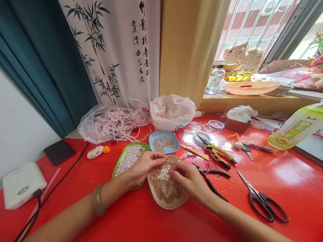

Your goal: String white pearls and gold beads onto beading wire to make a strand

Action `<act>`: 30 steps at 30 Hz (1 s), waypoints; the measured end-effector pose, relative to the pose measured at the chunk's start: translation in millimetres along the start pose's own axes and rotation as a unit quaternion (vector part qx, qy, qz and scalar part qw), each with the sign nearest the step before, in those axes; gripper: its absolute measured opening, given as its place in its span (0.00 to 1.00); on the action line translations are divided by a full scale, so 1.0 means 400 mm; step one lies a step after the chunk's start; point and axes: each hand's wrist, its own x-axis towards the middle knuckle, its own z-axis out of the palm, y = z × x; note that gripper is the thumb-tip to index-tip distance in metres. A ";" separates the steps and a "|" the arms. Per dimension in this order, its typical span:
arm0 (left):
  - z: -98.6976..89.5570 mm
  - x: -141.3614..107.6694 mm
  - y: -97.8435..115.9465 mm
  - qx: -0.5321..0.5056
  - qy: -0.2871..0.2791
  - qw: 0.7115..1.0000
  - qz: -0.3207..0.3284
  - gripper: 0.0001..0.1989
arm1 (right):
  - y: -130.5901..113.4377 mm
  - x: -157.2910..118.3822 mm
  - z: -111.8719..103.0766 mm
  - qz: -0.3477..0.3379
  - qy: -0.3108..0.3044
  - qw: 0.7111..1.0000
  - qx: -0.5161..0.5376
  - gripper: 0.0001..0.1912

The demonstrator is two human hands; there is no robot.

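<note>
In the head view, the left hand and right hand meet over a cream dish on the red worktop, the left with thumb and fingers drawn close together, the right curled with its fingertips gathered; whether either pinches a bead or thread cannot be told. The gold beads lie loose in the cream dish, directly beneath the hands. As far as the view shows, much of the material is unassembled: pearl-white beads fill a green dish to the left of the cream dish, and a blue dish behind it carries more loose gold-coloured beads. Beads already strung show in long pearl strands heaped well behind the cream dish and to its left. No completed piece is visible between the hands, so the work there looks unfinished, though its exact stage cannot be judged. The yellow-handled pliers and black-handled scissors lie unheld to the right of the cream dish.
</note>
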 end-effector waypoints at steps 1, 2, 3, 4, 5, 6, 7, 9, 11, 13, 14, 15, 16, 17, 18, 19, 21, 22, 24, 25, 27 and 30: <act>0.000 0.000 0.000 0.002 -0.001 1.000 0.001 0.09 | 0.000 0.000 0.000 -0.002 -0.001 1.000 -0.003 0.07; 0.000 -0.001 -0.001 0.004 -0.001 1.000 0.002 0.09 | 0.000 0.001 0.000 -0.003 -0.001 1.000 -0.006 0.07; -0.001 -0.001 -0.001 0.005 -0.001 1.000 0.002 0.09 | 0.000 0.001 0.000 -0.003 -0.001 1.000 -0.009 0.08; -0.001 -0.001 -0.002 0.006 -0.001 1.000 0.002 0.09 | 0.000 0.001 0.001 -0.003 0.000 1.000 -0.012 0.08; -0.001 -0.001 -0.002 0.006 0.000 1.000 0.001 0.09 | 0.000 0.002 0.001 -0.003 0.002 1.000 -0.014 0.08; -0.002 0.000 -0.002 0.006 0.002 1.000 0.000 0.10 | 0.000 0.002 0.001 -0.003 0.003 1.000 -0.015 0.08; -0.002 0.000 -0.003 0.006 0.004 1.000 0.000 0.10 | -0.001 0.002 0.001 -0.003 0.004 1.000 -0.015 0.08; -0.002 0.001 -0.003 0.006 0.006 1.000 0.001 0.10 | -0.001 0.003 0.001 -0.004 0.005 1.000 -0.012 0.08; -0.002 0.002 -0.003 0.006 0.007 1.000 0.003 0.10 | -0.002 0.003 0.001 -0.004 0.003 1.000 -0.008 0.08; -0.002 0.002 -0.003 0.006 0.005 1.000 0.003 0.10 | -0.003 0.003 0.001 -0.002 0.001 1.000 -0.006 0.08; -0.001 0.002 -0.003 0.006 0.004 1.000 0.002 0.10 | -0.003 0.003 0.001 -0.002 -0.001 1.000 -0.005 0.08; -0.001 0.002 -0.003 0.005 0.004 1.000 0.001 0.10 | -0.002 0.003 0.001 -0.002 -0.002 1.000 -0.003 0.08; -0.001 0.002 -0.003 0.005 0.004 1.000 0.001 0.09 | -0.002 0.003 0.000 -0.001 -0.003 1.000 -0.002 0.08; -0.001 0.002 -0.003 0.005 0.003 1.000 0.002 0.09 | -0.002 0.002 0.000 0.000 -0.004 1.000 -0.003 0.08; -0.001 0.001 -0.003 0.006 0.003 1.000 0.003 0.09 | -0.002 0.002 0.000 0.002 -0.003 1.000 -0.004 0.08; -0.001 0.001 -0.003 0.006 0.003 1.000 0.005 0.09 | -0.002 0.002 0.000 0.003 -0.002 1.000 -0.006 0.08; -0.001 0.001 -0.004 0.009 0.001 1.000 0.008 0.10 | -0.003 0.002 -0.001 0.007 0.002 1.000 -0.009 0.08; -0.002 0.002 -0.005 0.011 0.001 1.000 0.008 0.10 | -0.003 0.003 -0.001 0.008 0.003 1.000 -0.009 0.08; -0.002 0.002 -0.006 0.014 -0.001 1.000 0.009 0.10 | -0.004 0.003 0.000 0.006 0.004 1.000 -0.008 0.08; -0.003 0.002 -0.007 0.015 -0.003 1.000 0.010 0.09 | -0.004 0.003 0.000 0.005 0.004 1.000 -0.010 0.08; -0.004 0.002 -0.009 0.018 -0.008 1.000 0.012 0.09 | -0.003 0.004 0.001 0.002 0.005 1.000 -0.017 0.08; -0.004 0.001 -0.012 0.015 -0.007 1.000 0.018 0.11 | -0.001 0.005 0.002 -0.003 0.010 0.999 -0.034 0.08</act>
